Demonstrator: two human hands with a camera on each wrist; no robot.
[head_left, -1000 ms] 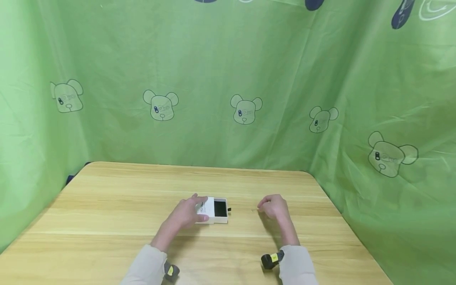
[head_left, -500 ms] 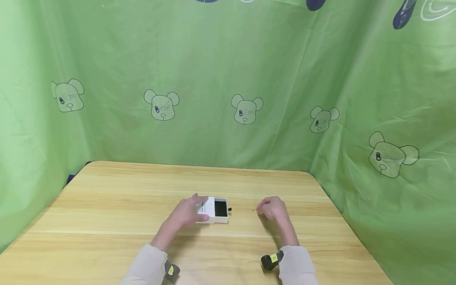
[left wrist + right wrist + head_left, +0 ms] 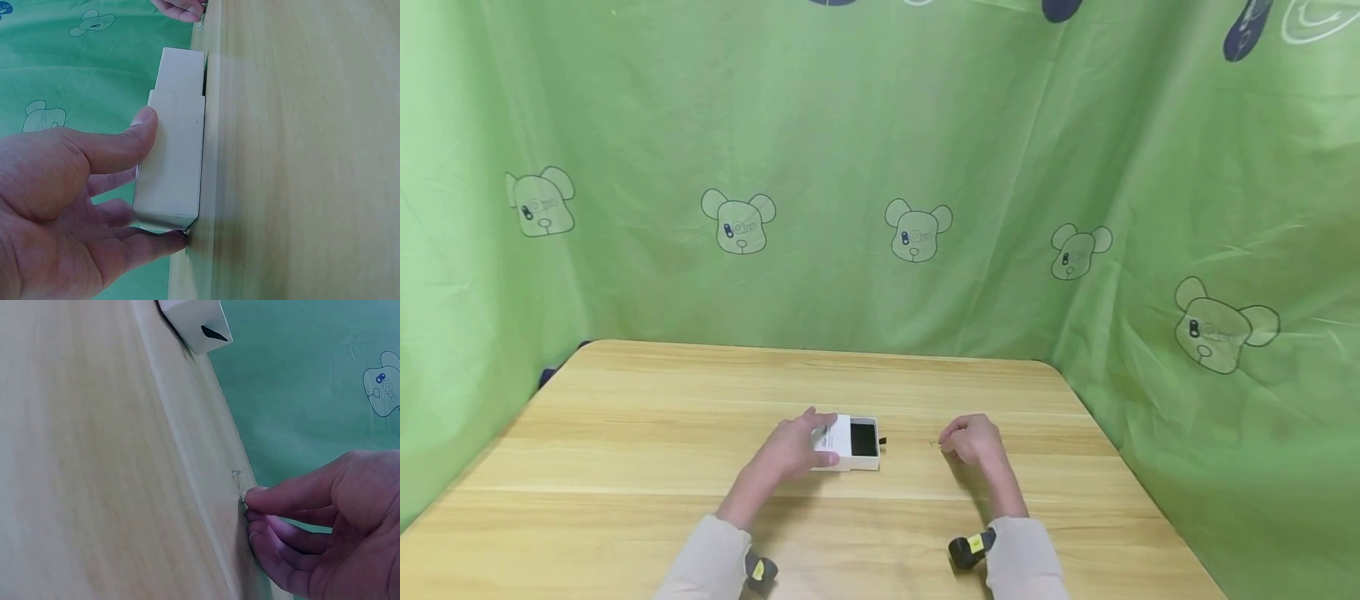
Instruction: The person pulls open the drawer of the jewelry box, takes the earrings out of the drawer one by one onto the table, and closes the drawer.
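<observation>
A small white drawer box with dark print on its top lies on the table, its inner tray part-way out to the right. Black lining shows inside the tray, and a black pull tab sticks out of its end. My left hand grips the box's outer sleeve, the thumb along its near side and the fingers around the far side and end. To the right, my right hand pinches a tiny, shiny, bow-shaped earring between thumb and fingertips, close over the table.
The wooden table spreads around both hands. Green curtains with bear-head outlines hang behind it and at both sides. Black wrist cameras are strapped at both sleeves.
My right fingertips have shifted slightly left and toward me along the earring. The left hand and the box keep their places.
</observation>
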